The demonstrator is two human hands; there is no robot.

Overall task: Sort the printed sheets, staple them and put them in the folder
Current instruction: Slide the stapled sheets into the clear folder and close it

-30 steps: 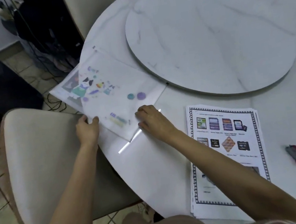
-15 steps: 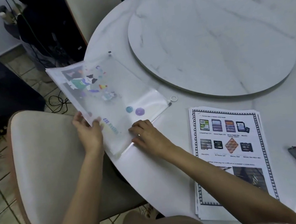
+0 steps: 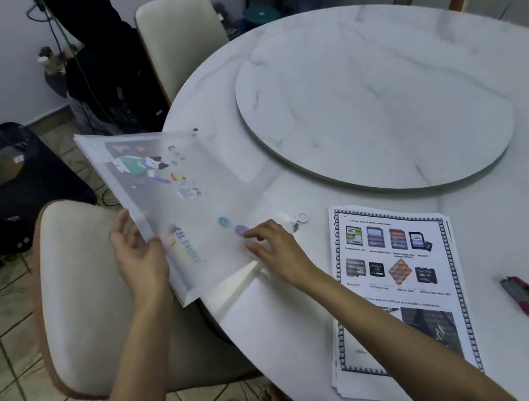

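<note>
**First voice:** Where the left hand [image 3: 140, 260] meets the folder [image 3: 188, 204], how is it held?

**Second voice:** The thumb lies on top and the fingers curl underneath, gripping the left edge. The translucent zip folder is tilted. Its left part sticks out past the edge of the marble table [image 3: 491, 166], above a chair [image 3: 88, 295], and its near right corner is over the tabletop. The right hand [image 3: 273, 247] has bent fingers with the tips on that corner. Whether they pinch it cannot be told.

**First voice:** What is inside, and can anything be read?

**Second voice:** Printed pages show through: a cartoon figure, coloured dots, and rainbow lettering too blurred to read. A ring zip pull [image 3: 301, 218] lies just beside the right hand. Near it on the table sits a stack of printed sheets [image 3: 402, 282] with a film-strip border and pictures of memory cards. The captions "CompactFlash (CF)" and "Memory Stick" can be made out; the rest is blurred. A red and grey stapler [image 3: 526, 295] lies well apart to the right.
</note>
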